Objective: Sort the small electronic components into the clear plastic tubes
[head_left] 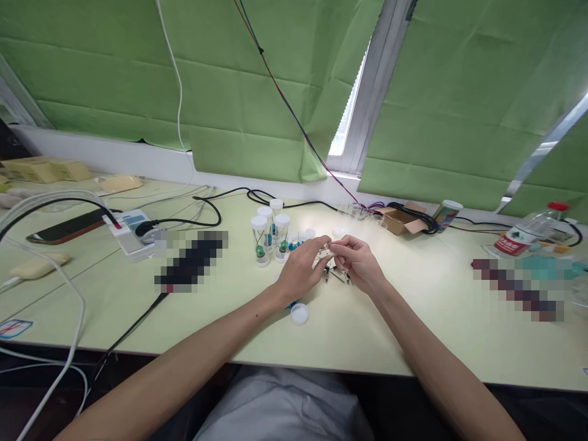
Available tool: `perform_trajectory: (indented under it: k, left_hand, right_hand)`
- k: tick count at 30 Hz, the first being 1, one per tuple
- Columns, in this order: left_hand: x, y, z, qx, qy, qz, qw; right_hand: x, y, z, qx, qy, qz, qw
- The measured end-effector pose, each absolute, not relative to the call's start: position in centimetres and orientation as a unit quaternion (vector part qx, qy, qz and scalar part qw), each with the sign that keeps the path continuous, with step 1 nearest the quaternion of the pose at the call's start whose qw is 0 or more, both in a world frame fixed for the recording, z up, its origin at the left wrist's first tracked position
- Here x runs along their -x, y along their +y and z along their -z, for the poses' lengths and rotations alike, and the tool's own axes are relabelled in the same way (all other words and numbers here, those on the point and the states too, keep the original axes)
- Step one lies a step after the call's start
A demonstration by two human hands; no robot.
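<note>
My left hand (pixel 301 266) and my right hand (pixel 358 260) meet over the middle of the table, fingertips pinched together. Between them is something small and pale that I cannot make out. Just below the fingers lie thin dark metal-looking pieces (pixel 339 275). Left of my left hand, several clear tubes with white caps stand upright, among them a front tube (pixel 261 239) with a green ball inside. A loose white cap (pixel 299 314) rests nearer to me, beside a blue piece partly hidden by my left wrist. More small white and blue parts sit behind my hands.
A power strip (pixel 133 236) and cables take up the left side. Behind stand clear cups (pixel 362 212), an open cardboard box (pixel 402 220) and a printed can (pixel 446 215). A red-capped bottle (pixel 528 229) is at right. The table's front edge runs close to me.
</note>
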State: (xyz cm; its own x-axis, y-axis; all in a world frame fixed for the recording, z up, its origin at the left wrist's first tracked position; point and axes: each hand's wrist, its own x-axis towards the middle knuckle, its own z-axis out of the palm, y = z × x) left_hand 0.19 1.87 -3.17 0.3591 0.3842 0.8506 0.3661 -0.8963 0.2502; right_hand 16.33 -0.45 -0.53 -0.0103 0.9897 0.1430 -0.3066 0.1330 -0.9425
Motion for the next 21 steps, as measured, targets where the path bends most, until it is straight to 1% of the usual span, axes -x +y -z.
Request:
perform_trajectory:
  k: [4, 7, 9, 12, 14, 17, 21]
  left_hand:
    - [-0.2, 1.8, 2.8, -0.816, 0.238, -0.526, 0.029]
    - [-0.3, 1.9, 2.5, -0.800, 0.242, -0.547, 0.049]
    - [-0.4, 2.0, 2.4, -0.784, 0.245, -0.568, 0.060]
    - [-0.5, 1.8, 2.0, -0.753, 0.252, -0.603, 0.079]
    - [-0.6, 1.7, 1.6, -0.730, 0.252, -0.629, 0.095]
    - [-0.5, 1.4, 1.1, -0.703, 0.248, -0.653, 0.131]
    - [-0.4, 1.4, 0.7, -0.695, 0.278, -0.639, 0.176]
  right_hand:
    - [-16.0, -0.7, 0.1, 0.373, -0.455, -0.542, 0.600]
    - [-15.8, -0.9, -0.1, 0.385, -0.477, -0.505, 0.607]
    - [-15.8, -1.0, 0.0, 0.403, -0.499, -0.445, 0.625]
    - [-15.9, -1.0, 0.3, 0.464, -0.540, -0.292, 0.638]
    - [-16.0, -0.9, 0.5, 0.508, -0.566, -0.207, 0.615]
    - [-16.2, -0.6, 1.0, 0.542, -0.606, -0.125, 0.569]
    - [-16.3, -0.2, 1.6, 0.552, -0.657, -0.084, 0.506]
